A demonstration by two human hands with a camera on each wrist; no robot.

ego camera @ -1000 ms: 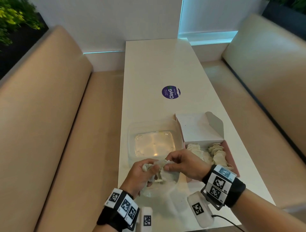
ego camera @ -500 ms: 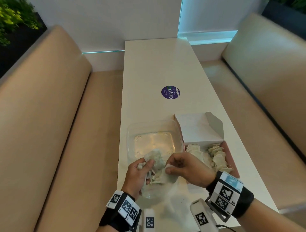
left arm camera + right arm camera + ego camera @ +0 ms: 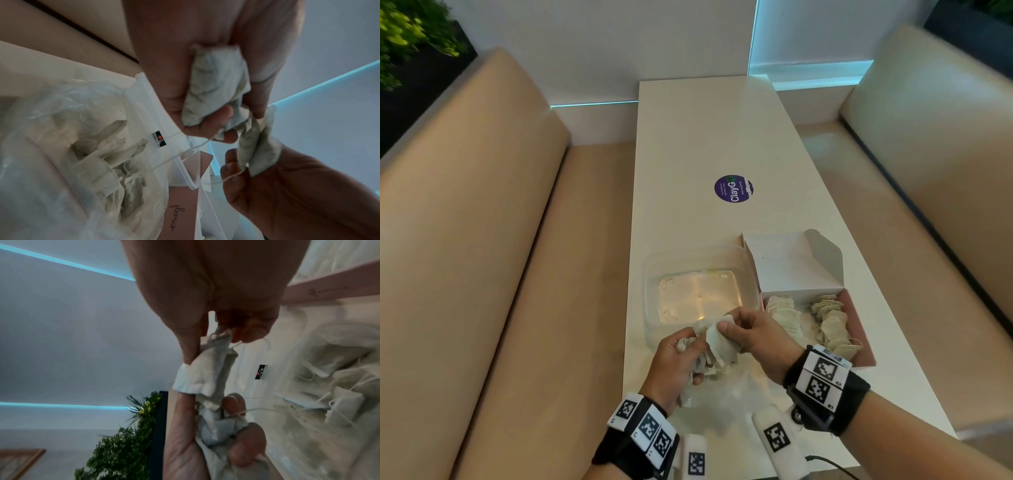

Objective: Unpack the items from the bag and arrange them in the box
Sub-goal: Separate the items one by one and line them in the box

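Small beige tea bags with strings are the items. My left hand (image 3: 697, 346) grips a bunch of tea bags (image 3: 216, 91) just above the table's near end. My right hand (image 3: 726, 327) pinches one tea bag (image 3: 719, 342) by its top edge, right against the bunch; the same tea bag (image 3: 203, 369) hangs from thumb and finger in the right wrist view. Below the hands lies the clear plastic bag (image 3: 722, 401), with several more tea bags (image 3: 98, 162) inside. To the right, the open pink box (image 3: 859, 329) holds rows of tea bags (image 3: 828, 325).
A clear plastic container (image 3: 698, 291) stands just beyond my hands, left of the pink box, whose white lid (image 3: 791, 263) stands open. A round purple sticker (image 3: 733, 188) is mid-table. Beige benches (image 3: 482, 240) flank the narrow white table (image 3: 705, 137).
My hands parted a little half a second ago and have closed up again. The right hand now pinches a single tea bag higher, near the container's front edge.
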